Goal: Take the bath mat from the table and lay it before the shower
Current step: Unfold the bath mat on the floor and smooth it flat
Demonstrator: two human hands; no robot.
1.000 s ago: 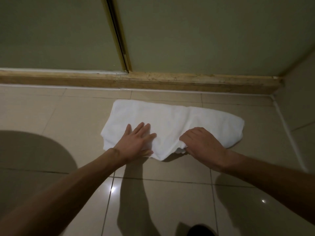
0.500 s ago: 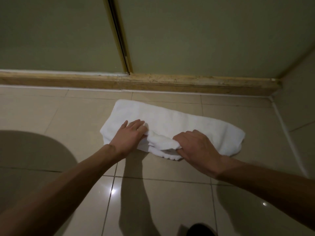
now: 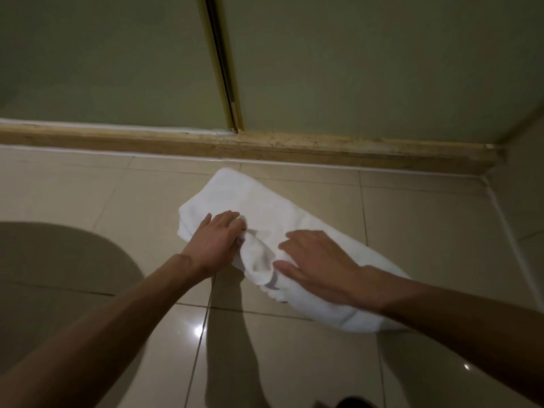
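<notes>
- The bath mat [image 3: 282, 213], white and still folded in layers, is found on the tiled floor [image 3: 426, 231], just short of the wooden threshold [image 3: 323, 147] under the shower doors [image 3: 368, 63]; it lies skewed, the far corner near the threshold and the near end trailing off to the right.
- A raised fold of cloth is noted at the mat's middle, bunched between the two hands.
- The left hand [image 3: 216, 241] is placed on the mat's left part, fingers curled into the raised fold; it is judged to be gripping the cloth, though the fingertips are hidden in it.
- The right hand [image 3: 318, 265] is laid over the mat's right part, fingers spread wide and flat, pressing rather than gripping.
- The step in hand is judged to be the unfolding and spreading of the mat, which is not yet flat.
- For a sound result, the top layer is best lifted by its edge and drawn open while the lower layer is pinned to the floor, since the glossy tile may let the whole mat slide.
- The long edge is then to be squared parallel to the threshold and the creases smoothed outward from the centre.
</notes>
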